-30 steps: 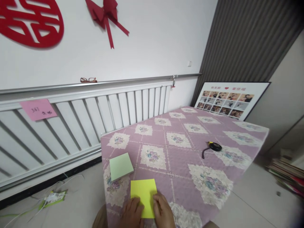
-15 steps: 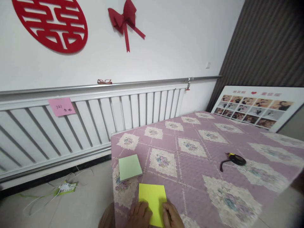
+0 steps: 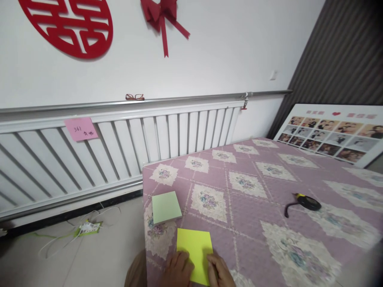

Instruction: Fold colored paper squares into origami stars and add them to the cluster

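A sheet of bright yellow paper [image 3: 196, 243] lies on the patterned tablecloth at the near edge, between my two hands. My left hand [image 3: 178, 269] rests over its lower left side, with fingers bent and pressed together on the paper. At the right edge my right hand [image 3: 220, 272] is closed, thumb and fingers gripping the paper's side. The fingertips are partly hidden. Just beyond and to the left sits a pale green sticky note pad [image 3: 166, 207], touched by neither hand.
The purple floral tablecloth [image 3: 185, 191] covers the table. A black and yellow tape measure [image 3: 309, 202] lies to the right. Behind stands a white radiator [image 3: 182, 131] with a pink note [image 3: 81, 129] and glasses [image 3: 135, 97] above. A power strip [image 3: 89, 228] with cords is on the floor.
The view has tilted down slightly and shifted left, so the scene sits a little higher and further right. Both hands stay on the yellow paper with little visible change.
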